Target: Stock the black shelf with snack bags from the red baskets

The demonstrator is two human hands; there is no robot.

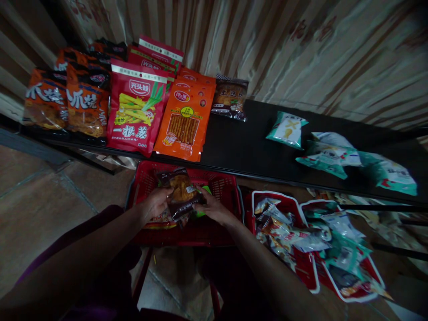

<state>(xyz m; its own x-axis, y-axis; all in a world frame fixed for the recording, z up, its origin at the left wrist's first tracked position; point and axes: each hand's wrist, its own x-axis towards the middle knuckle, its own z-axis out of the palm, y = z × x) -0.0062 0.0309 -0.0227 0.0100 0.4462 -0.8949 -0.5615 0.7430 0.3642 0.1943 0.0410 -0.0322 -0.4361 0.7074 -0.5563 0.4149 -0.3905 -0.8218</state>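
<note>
Between my two hands is a brown snack bag (pixel 180 194) with a clear window and a small white label. My left hand (pixel 156 204) grips its left edge, and my right hand (pixel 214 207) holds its right edge. The bag is over a red plastic basket (pixel 230 185), which has other packets in it, one bright green. On the black shelf (pixel 230 149) beyond stand an orange stick-snack packet (pixel 185 118), a red scallion-snack packet (pixel 135 107) and a brown potato-chip bag (pixel 230 97).
Several orange-and-black bags (pixel 87 102) stand at the shelf's left end. Teal-and-white bags (pixel 287 129) lie toward its right. Two smaller red baskets with white rims, a nearer one (pixel 309 272) and a farther one (pixel 377 272), hold packets on the floor. A striped curtain (pixel 254 44) hangs behind.
</note>
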